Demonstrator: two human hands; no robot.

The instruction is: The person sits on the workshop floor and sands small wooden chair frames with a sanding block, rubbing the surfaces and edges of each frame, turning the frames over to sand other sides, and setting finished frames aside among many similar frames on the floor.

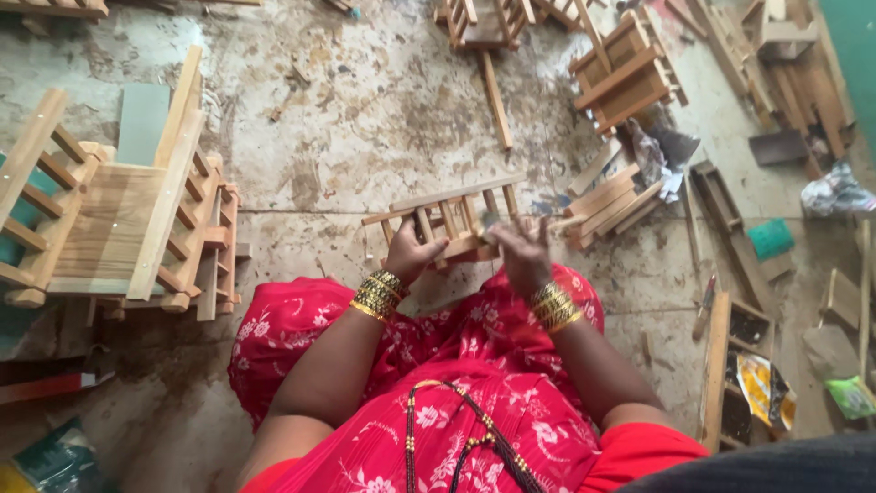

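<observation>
Both hands, left hand (412, 255) and right hand (522, 253), grip wooden frame (447, 219) (fingertips hidden)

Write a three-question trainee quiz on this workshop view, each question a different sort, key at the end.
1. True or false: both hands grip the small slatted wooden frame.
2. Which sits at the picture's left? A) finished wooden toy chairs B) a metal bucket C) a bicycle
3. Fill in: the floor is littered with loose wooden ____.

Key
1. True: left hand and right hand both hold it above the lap.
2. A
3. Sticks, such as the stick lying near the top.
</observation>
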